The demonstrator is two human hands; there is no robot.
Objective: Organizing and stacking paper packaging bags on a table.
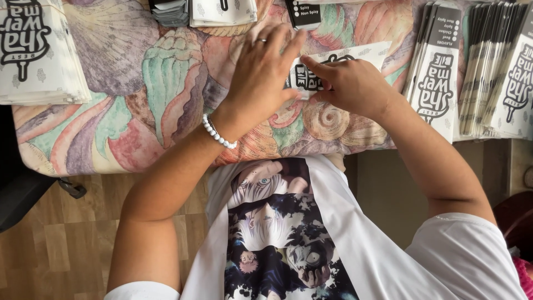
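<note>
The left hand lies flat with fingers spread on a white paper bag, holding it down so it stays put, while the right hand pinches its edge with fingertips pressed together. The bag lies on the flowery cloth. More bags are stacked at nine o'clock and three o'clock, easy to reach.

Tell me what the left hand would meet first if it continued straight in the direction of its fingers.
The left hand points up-right over the white paper sleeve. Going straight on, it would probably first meet the black-and-white packet at the table's far edge, though depth is unclear.
</note>
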